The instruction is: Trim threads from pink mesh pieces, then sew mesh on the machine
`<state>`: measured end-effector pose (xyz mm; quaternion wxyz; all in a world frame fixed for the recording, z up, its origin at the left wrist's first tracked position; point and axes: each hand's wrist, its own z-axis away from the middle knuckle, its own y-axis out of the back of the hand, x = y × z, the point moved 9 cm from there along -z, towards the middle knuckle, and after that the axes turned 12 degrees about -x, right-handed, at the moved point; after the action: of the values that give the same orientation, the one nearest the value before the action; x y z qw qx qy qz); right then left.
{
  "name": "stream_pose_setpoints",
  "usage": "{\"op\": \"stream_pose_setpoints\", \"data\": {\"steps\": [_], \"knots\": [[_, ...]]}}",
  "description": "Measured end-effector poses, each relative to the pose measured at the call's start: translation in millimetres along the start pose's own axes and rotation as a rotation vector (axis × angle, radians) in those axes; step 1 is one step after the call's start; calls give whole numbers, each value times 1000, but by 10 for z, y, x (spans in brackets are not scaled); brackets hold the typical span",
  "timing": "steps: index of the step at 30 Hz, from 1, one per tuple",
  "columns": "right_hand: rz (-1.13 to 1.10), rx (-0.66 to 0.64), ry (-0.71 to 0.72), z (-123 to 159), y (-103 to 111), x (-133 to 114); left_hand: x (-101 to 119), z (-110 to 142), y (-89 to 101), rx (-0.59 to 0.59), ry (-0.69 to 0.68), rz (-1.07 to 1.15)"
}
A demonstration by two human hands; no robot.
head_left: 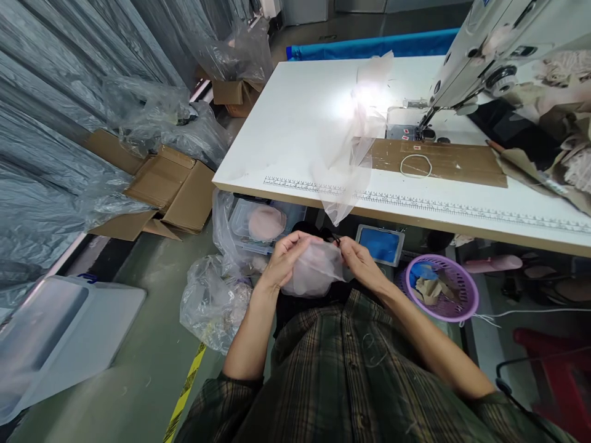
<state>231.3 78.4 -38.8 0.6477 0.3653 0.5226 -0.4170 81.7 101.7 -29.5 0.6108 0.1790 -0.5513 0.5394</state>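
Observation:
Over my lap, my left hand [289, 258] pinches a piece of sheer pale pink fabric [316, 269], thumb and fingers closed on its upper left edge. My right hand [362, 263] is closed at the fabric's right edge on a small dark tool [336, 240] with a narrow tip; its exact kind is too small to make out. A second length of sheer fabric [344, 172] lies across the white sewing table [277, 123] and hangs over its front edge, just above my hands.
A sewing machine [489, 55] stands on the table's right side, near brown cardboard [443, 161] and heaped fabric [549, 123]. Below are a purple basket [466, 295], a blue tray [379, 245] and a plastic bin [240, 224]. Open cardboard boxes [159, 178] and plastic bags [215, 301] lie left.

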Motion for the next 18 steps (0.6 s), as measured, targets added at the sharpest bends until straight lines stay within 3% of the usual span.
{"op": "stream_pose_setpoints", "data": {"steps": [3, 7, 11, 18], "knots": [[-50, 112, -51, 121, 93, 95, -40, 46, 111, 141, 17, 170], [-42, 216, -55, 268, 76, 112, 11, 109, 215, 289, -58, 226], [59, 324, 4, 332, 65, 58, 73, 122, 248, 331, -115, 246], [114, 301, 42, 224, 0, 1, 53, 95, 256, 332, -122, 281]]}}
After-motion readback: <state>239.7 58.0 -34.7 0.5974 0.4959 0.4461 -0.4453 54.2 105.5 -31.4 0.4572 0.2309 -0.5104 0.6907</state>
